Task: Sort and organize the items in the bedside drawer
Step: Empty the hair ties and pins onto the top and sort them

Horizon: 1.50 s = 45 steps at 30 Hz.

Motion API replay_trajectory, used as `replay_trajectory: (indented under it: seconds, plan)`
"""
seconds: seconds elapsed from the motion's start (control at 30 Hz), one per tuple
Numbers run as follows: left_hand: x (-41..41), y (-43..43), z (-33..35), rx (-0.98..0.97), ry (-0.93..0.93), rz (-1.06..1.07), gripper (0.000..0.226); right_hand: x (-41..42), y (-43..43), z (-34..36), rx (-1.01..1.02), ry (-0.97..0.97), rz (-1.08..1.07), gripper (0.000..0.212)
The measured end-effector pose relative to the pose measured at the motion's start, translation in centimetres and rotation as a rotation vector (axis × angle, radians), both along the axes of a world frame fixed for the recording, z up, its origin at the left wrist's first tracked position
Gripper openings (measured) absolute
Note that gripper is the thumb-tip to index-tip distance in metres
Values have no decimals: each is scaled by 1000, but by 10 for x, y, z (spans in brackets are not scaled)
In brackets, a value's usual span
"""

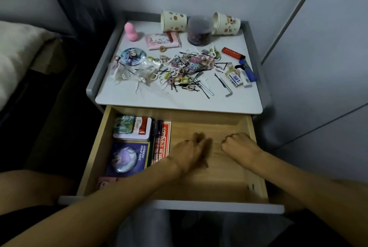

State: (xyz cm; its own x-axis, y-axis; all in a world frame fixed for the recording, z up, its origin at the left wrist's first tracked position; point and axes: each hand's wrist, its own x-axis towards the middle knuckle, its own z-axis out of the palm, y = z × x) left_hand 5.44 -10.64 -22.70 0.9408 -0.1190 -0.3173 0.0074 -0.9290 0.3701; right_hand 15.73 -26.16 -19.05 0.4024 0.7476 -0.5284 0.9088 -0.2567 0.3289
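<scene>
Two hands are down inside the open drawer (253,127), over the bare wooden floor of its right half. The left hand (189,152) is smeared by motion; its fingers look stretched out and close together, with nothing visibly held. The right hand (239,145) is curled into a fist with the fingers tucked in, and nothing shows in it either. Along the drawer's left side a tin (132,130), a purple box (127,157) and a red card pack (164,141) already lie packed side by side. The loose things are up on the table (179,103): a tangled heap of hair ties and bobby pins (189,67), with two paper cups (173,20) tipped on their sides at the back near a dark lidded tub (199,30). The step in hand seems to be clearing or checking the emptied half of the drawer before refilling it. The next move likely calls for lifting the hands to the table, separating ties from pins, and gathering each kind into a cup so they go back contained, not scattered.
</scene>
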Motion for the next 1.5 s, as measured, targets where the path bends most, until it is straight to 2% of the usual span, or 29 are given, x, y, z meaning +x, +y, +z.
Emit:
replay_trajectory:
  seconds: [0.13,0.27,0.4,0.5,0.57,0.67,0.83,0.93,1.1,1.17,1.23,1.33,1.5]
  plan:
    - [1,6,-9,-59,-29,3,67,2,-2,0,49,35,-27,25]
    - [0,10,-18,-81,-108,-48,49,3,-3,3,151,123,-141,24]
    - [2,12,-27,-46,-140,-59,28,1,-1,12,436,233,-302,10]
    - [0,16,-24,-63,-80,-75,25,-3,1,25,640,322,-380,3]
    - [-1,23,-8,-203,-69,-31,19,-5,2,38,802,378,-410,6]
    - [9,40,39,-337,-178,80,12,2,7,62,1023,444,-490,10]
    - [24,72,120,-423,-428,282,12,40,42,86,1193,486,-686,9]
    - [36,90,139,-360,-500,339,11,60,66,88,1161,499,-728,8]
    - [56,99,125,-221,-482,339,10,77,65,82,1131,256,-705,12]
    - [63,100,115,-148,-500,292,10,81,59,83,1009,127,-686,14]
    - [67,101,108,-89,-497,264,24,80,58,83,893,32,-632,14]
    - [66,106,107,-110,-523,299,43,76,66,87,762,-78,-572,12]
    - [55,108,114,-255,-576,430,32,72,80,95,593,-136,-573,17]
